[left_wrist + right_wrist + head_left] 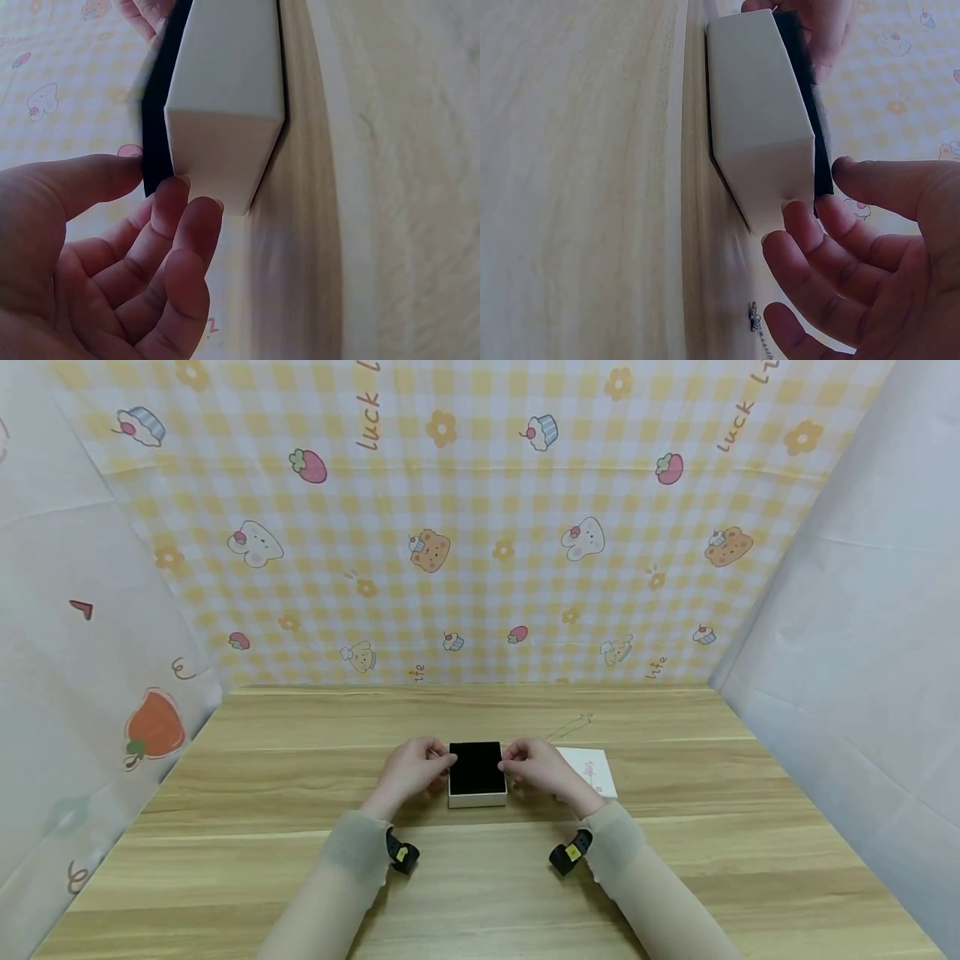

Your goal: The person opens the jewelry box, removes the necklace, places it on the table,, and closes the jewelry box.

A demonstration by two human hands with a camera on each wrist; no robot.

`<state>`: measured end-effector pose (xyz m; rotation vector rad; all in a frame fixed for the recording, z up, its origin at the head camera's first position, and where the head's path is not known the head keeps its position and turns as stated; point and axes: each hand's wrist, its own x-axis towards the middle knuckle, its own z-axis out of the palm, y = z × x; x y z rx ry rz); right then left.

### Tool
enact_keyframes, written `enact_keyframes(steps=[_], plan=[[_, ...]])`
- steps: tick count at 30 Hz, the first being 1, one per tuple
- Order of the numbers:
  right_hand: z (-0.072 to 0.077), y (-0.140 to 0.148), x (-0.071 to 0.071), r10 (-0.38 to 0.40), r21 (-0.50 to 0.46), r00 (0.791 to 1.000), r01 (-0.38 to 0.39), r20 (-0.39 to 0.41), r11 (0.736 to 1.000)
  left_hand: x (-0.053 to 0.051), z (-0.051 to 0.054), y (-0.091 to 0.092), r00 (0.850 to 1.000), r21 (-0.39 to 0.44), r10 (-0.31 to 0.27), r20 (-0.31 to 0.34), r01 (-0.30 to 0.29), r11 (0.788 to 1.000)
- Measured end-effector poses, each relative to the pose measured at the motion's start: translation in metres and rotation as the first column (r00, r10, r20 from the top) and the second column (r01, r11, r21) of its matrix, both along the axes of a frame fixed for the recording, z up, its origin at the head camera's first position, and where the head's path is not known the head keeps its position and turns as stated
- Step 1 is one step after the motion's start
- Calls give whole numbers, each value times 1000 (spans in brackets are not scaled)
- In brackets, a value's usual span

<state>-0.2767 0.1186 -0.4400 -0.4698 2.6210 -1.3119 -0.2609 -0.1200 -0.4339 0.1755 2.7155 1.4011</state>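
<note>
In the head view a small white box (477, 801) stands on the table with a black pad (476, 768) at its open top. Both wrist views show the pad's dark edge (156, 112) rising above the box rim. My left hand (415, 770) pinches the pad's left edge between thumb and forefinger, its fingertips close to the box side. At the opposite edge, my right hand (542, 766) pinches the pad the same way, the other fingers curled beside the box wall (754, 82). What lies beneath the pad is hidden.
A white lid (588, 768) with pink print lies right of the box, partly covered by my right forearm. Behind it a thin chain necklace (573, 724) is spread on the wooden table (300, 718). A checked cloth (480, 502) hangs at the back.
</note>
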Motion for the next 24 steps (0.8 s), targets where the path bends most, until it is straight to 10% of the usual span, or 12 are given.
enact_keyframes(steps=[24], plan=[[2,0,1,-38,12,999,38,8,999,1,-1,-1,1000,-12,-12,-5,12,1000]])
